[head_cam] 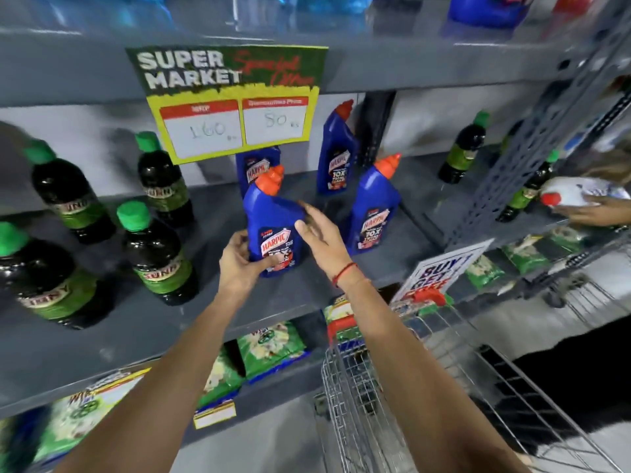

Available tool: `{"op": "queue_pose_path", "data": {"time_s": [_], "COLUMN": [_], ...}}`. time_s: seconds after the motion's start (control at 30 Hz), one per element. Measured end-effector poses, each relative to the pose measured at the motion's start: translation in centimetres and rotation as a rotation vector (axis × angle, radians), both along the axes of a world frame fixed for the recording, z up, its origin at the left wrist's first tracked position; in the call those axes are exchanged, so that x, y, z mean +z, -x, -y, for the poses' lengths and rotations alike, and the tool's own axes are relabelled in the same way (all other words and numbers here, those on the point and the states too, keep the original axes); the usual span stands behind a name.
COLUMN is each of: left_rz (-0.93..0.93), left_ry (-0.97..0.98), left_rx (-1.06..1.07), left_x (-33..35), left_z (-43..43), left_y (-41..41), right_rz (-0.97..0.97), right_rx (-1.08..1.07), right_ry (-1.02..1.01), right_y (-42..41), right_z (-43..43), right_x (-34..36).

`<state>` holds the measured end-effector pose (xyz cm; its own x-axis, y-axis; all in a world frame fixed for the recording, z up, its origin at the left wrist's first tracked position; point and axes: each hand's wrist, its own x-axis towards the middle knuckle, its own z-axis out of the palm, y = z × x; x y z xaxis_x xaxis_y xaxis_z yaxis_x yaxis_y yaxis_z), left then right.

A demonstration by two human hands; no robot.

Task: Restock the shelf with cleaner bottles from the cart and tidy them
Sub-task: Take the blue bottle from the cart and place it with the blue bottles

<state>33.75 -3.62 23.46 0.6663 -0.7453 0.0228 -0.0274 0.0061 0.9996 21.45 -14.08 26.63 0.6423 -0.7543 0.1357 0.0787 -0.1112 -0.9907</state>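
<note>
Grey shelf (211, 302): left hand (239, 264) grips blue, orange-capped cleaner bottle (271, 216); right hand (321, 233) spread loose.

Grey metal racking (102, 336), several tiers, perforated upright (532, 145) at right. White back wall (444, 114) behind middle tier. Yellow-green price sign (232, 100) hangs from upper tier's edge; smaller promo card (440, 268) tilted at lower right. Green packets (269, 346) on tier below. Pale grey floor (266, 448). Light even, no window seen.
</note>
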Motion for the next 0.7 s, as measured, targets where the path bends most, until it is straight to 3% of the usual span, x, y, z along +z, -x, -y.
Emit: {"op": "queue_pose_path", "data": {"time_s": [0.2, 0.4, 0.53, 0.7], "left_rz": [0.043, 0.192, 0.290, 0.307], "left_ry": [-0.059, -0.210, -0.305, -0.373], "left_rx": [-0.063, -0.153, -0.180, -0.202], "left_x": [-0.8, -2.1, -1.8, -2.1], "left_z": [-0.1, -0.8, -0.1, 0.7], "left_y": [-0.9, -1.1, -1.4, -2.1], "right_rz": [0.009, 0.040, -0.296, -0.343], "right_rx": [-0.086, -0.869, -0.777, -0.672], "right_ry": [-0.017, 0.053, 0.061, 0.137], "right_y": [0.6, 5.5, 7.0, 6.5], "right_z": [-0.9, -0.5, 2.1, 4.2], "right_x": [-0.7, -3.9, -4.8, -4.8]}}
